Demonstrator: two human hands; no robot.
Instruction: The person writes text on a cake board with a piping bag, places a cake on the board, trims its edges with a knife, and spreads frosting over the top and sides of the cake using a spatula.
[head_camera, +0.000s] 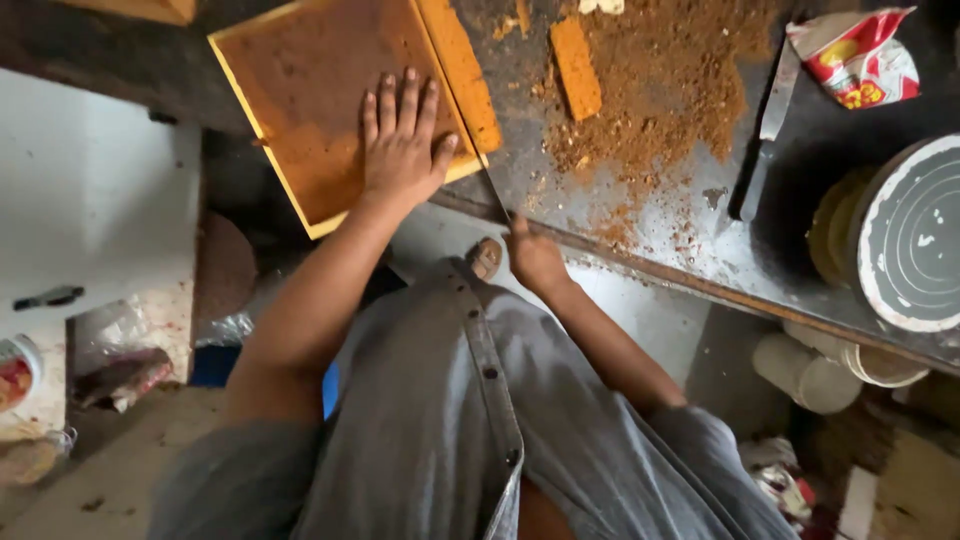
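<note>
Pressing the tray (300, 110) with flat left fingers (400, 105), right hand (535, 258) grips a blade (494, 197) beside sawdust (660, 80).

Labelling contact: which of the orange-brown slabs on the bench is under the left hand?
The big square slab at the bench's corner; the left hand lies flat on it. The two narrow bars beside it lie untouched.

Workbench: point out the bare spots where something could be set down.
Bare metal lies between the brown powder and the knife, and along the front edge below the powder. Crowded: tray under left hand, cans right.
</note>
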